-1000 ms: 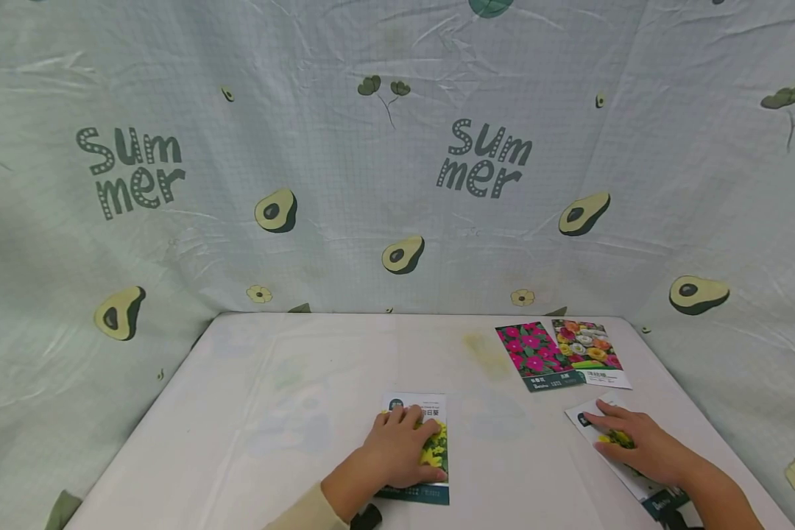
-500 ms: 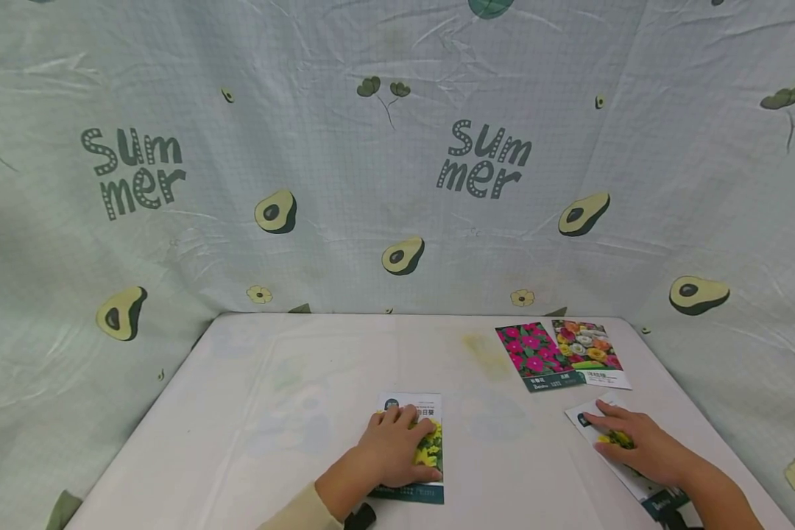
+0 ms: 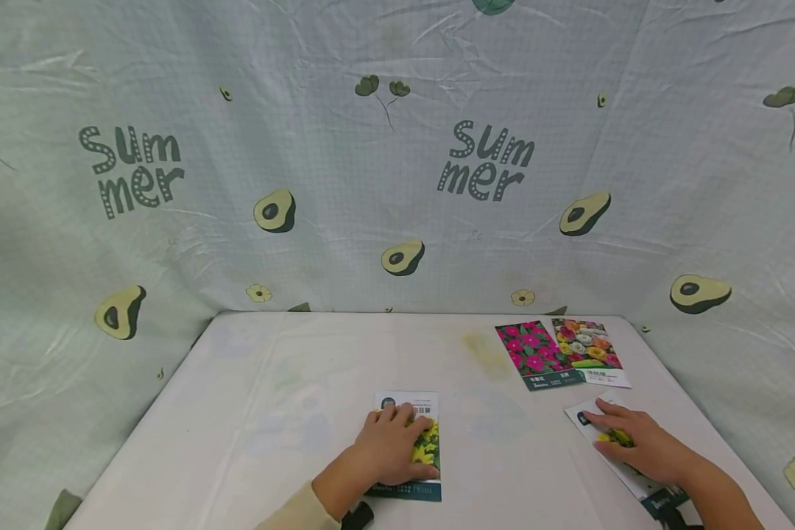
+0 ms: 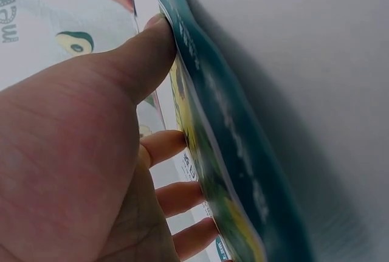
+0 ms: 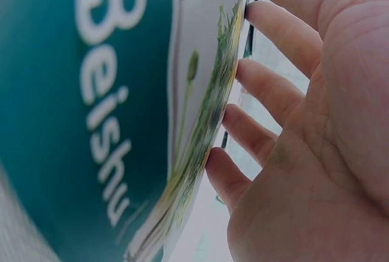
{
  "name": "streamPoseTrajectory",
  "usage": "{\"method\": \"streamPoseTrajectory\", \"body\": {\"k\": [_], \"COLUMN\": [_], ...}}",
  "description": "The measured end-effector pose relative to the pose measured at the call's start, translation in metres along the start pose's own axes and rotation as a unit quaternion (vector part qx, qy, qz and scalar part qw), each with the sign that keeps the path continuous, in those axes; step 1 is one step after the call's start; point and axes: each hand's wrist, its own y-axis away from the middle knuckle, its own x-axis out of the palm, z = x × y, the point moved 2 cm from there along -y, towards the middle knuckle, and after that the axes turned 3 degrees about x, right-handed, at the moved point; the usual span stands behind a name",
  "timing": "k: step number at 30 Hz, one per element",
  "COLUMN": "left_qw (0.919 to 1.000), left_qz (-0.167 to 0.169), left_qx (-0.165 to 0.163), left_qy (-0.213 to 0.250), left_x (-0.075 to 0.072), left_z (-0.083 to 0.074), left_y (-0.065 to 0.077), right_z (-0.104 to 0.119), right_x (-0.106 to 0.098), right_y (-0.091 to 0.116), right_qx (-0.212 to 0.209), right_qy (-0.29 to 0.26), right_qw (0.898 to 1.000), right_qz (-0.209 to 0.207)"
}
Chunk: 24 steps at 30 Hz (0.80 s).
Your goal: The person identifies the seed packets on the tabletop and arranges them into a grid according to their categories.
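Note:
My left hand rests with spread fingertips on a seed packet with yellow flowers, near the front middle of the white table. In the left wrist view, the thumb and fingertips press on its printed face, beside the dark teal band. Toward the right edge my right hand lies over another seed packet, white with yellow flowers and set at a slant. The right wrist view shows its teal "Beishu" end close up, with the fingertips touching the printed face. Both palms are raised off the packets.
Two more seed packets lie at the back right: one with magenta flowers and one with mixed-colour blooms, their edges meeting. A pale curtain printed with avocados hangs behind and around the table.
My left hand and the packet under it have slid slightly left, mostly in the first half second. The right hand and the other packets have stayed in place.

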Motion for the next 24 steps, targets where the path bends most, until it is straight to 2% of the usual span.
{"method": "streamPoseTrajectory", "body": {"k": [11, 24], "left_qw": [0.9999, 0.9999], "left_qz": [-0.004, -0.003], "left_qx": [-0.006, -0.013], "left_qy": [0.010, 0.007], "left_x": [0.0051, 0.0037], "left_z": [0.0067, 0.0059], "left_y": [-0.0034, -0.0034], "right_z": [0.0007, 0.0023], "right_x": [-0.0004, -0.0014], "right_y": [0.0003, 0.0003], "right_qx": [0.000, 0.003], "right_qy": [-0.001, 0.002], "right_qw": [1.000, 1.000], "right_qz": [0.000, -0.001]}}
